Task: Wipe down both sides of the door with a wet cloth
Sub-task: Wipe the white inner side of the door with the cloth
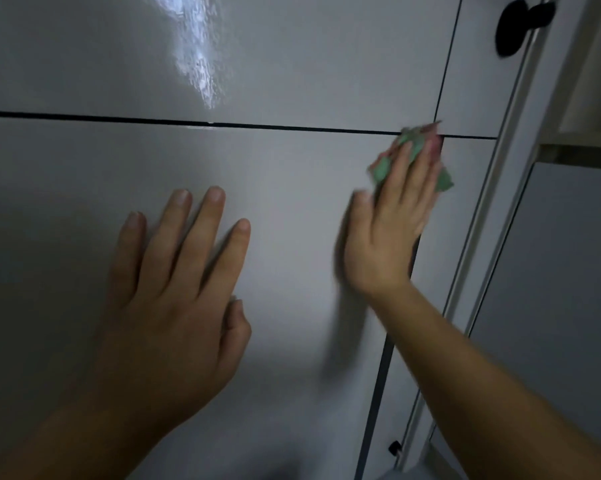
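Nearest the camera, two bare forearms reach in from the bottom edge, the left one in deep shadow at the lower left. The left hand (174,289) lies flat on the glossy grey door (275,188), fingers straight and slightly spread, thumb tucked along its right side, holding nothing. Above it a thin dark horizontal groove (153,118) runs across the door from the left edge towards the right, and farther up a bright patch of reflected light (195,57) gleams on the surface. Moving right, the right hand (385,237) is blurred; it presses the cloth (446,180) flat against the door with straight fingers, not curled round it. The cloth is green with some pink, bunched under the fingertips, and sits on the door's right part, where the horizontal groove meets a dark vertical groove (448,57) that also shows below the wrist. Right of that groove is a narrow grey strip, then a pale upright frame (500,202). At the far upper right a black round handle (521,26) stands out from the door beside the frame. Low down near the frame is a small black fitting (394,446), too small to identify.
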Action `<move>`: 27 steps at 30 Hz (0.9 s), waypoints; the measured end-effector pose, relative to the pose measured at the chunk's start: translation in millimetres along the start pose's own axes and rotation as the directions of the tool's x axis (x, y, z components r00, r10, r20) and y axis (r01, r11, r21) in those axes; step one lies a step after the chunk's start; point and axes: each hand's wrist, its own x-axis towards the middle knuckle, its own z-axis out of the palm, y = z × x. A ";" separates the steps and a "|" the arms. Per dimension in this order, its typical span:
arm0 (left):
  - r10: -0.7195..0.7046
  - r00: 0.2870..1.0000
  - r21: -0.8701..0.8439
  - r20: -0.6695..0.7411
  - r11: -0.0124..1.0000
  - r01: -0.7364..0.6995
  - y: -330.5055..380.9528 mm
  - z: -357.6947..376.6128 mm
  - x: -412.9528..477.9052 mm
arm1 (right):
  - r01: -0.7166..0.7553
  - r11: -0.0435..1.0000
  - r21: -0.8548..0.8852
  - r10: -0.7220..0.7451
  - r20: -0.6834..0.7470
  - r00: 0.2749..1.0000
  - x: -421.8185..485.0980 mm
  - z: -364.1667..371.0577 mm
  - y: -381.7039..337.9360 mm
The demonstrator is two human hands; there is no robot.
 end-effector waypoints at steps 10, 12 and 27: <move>0.018 1.000 -0.048 0.017 0.999 -0.017 22.3 5.9 17.1 | 0.089 0.996 -0.012 -0.089 0.041 0.995 19.2 -6.8 13.1; 0.033 0.998 -0.063 0.044 0.998 -0.030 32.5 8.4 29.2 | 0.006 1.000 0.007 -0.007 0.024 1.000 17.2 -3.7 9.2; 0.074 0.997 -0.120 -0.003 0.990 -0.074 40.5 33.0 36.4 | -0.123 0.989 0.077 0.113 0.122 0.986 -7.0 -14.6 75.5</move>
